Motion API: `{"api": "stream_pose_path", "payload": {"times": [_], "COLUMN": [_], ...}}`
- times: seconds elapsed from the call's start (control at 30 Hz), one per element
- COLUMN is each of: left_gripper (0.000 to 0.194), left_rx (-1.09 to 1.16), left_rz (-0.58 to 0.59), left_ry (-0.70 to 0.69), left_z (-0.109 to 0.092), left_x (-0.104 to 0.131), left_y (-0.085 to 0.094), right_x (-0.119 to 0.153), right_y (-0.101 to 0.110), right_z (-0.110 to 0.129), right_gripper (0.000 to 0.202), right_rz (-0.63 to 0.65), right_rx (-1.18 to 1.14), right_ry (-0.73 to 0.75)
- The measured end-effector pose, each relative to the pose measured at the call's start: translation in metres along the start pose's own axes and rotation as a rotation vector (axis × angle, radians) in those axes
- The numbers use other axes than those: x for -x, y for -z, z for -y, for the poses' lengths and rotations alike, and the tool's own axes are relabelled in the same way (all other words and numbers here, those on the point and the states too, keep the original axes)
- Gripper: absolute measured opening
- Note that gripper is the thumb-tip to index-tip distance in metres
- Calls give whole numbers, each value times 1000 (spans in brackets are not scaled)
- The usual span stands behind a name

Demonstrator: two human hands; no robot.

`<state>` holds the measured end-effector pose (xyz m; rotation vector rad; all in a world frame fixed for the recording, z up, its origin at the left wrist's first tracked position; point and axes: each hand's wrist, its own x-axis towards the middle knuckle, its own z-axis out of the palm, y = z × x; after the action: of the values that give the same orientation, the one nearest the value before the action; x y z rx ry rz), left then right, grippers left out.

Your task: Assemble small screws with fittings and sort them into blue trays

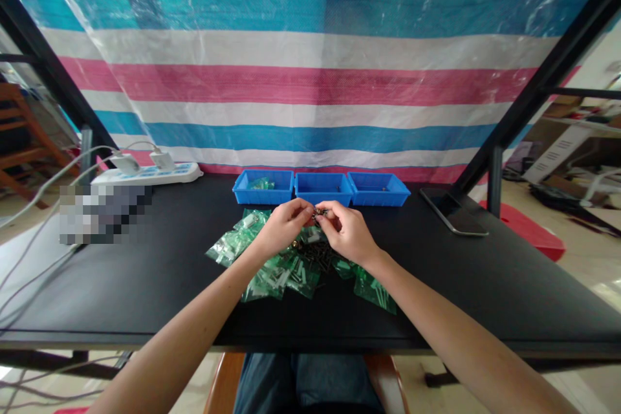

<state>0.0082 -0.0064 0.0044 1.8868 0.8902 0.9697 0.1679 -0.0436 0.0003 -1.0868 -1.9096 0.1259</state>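
Note:
My left hand [287,225] and my right hand [348,233] meet above the middle of the black table. Both have their fingertips pinched around small shiny metal parts [318,213], too small for me to name exactly. Beneath them lies a loose pile of dark, screw-like pieces [321,257]. Small green clear bags [276,275] with white pieces inside are heaped under and left of my left hand. More green bags [373,289] lie below my right wrist. A brass-coloured round piece [295,244] shows beside my left hand.
Behind my hands stand three blue trays: the left tray [239,192] holds a green bag, the middle tray [310,193] and right tray [398,195] have tiny pieces. A phone [453,212] lies right. A power strip [187,173] with cables sits left, near a blurred-out object [101,213].

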Motion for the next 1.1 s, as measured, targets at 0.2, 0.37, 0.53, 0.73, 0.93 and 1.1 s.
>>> {"api": "stream_pose_path", "payload": {"times": [0.2,0.37,0.53,0.73,0.93,1.1], "left_gripper": [29,31,34,37,45,46], "left_rx": [150,217,261,301,329,318], "left_rz": [51,46,40,41,65,60], "left_ry": [65,82,86,93,134,127], "left_z": [-5,-9,-10,-8,-7,-7], "left_x": [0,0,1,2,2,2], "left_y": [3,2,-1,-3,-6,-8], "right_x": [0,0,-1,-2,-2,-1], "right_y": [-1,-4,-3,-3,-2,-2], "right_z": [-1,1,4,3,5,6], "right_gripper": [13,18,21,21,17,15], "right_rz": [5,-62,-104,-124,-142,-146], "right_rx": [-60,-20,25,51,35,20], "right_ry": [10,133,205,245,216,165]}}
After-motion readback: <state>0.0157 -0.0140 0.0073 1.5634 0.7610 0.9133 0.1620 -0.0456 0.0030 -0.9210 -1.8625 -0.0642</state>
